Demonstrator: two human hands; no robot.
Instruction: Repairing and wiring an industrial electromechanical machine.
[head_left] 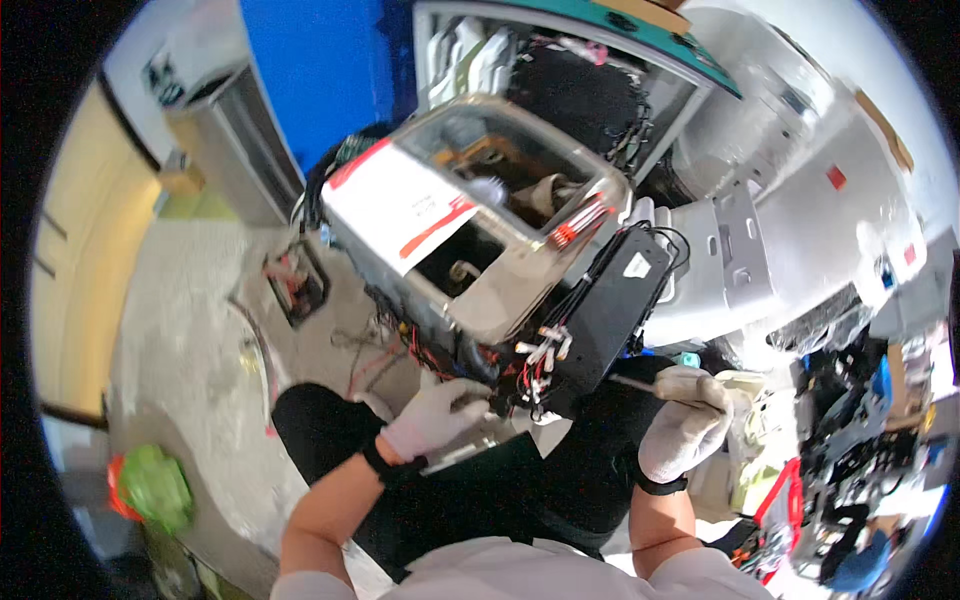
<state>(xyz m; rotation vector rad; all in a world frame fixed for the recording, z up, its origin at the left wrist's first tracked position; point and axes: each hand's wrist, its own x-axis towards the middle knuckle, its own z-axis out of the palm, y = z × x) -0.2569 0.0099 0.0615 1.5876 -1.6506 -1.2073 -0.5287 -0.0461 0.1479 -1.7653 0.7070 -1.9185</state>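
Observation:
My right hand (688,425), in a white glove, is closed around a slim grey rod-shaped tool (632,383); its shaft points left, toward a black flat box (612,310). My left hand (435,415), also gloved, has its fingers loosely bent and apart, with nothing visible between them. It is beside a bundle of cables with white connectors (540,362). Below its fingers shows the edge of a pale metal piece (470,452) in front of my lap. The black box leans against a grey bin (480,310), with black cables lying along it.
The bin's clear lid has a white and red sheet (400,205) on it. A small open black box (296,283) and loose wires lie on the floor at left. Farther left is a green plastic bag (155,488). Large wrapped white units (810,220) stand at right.

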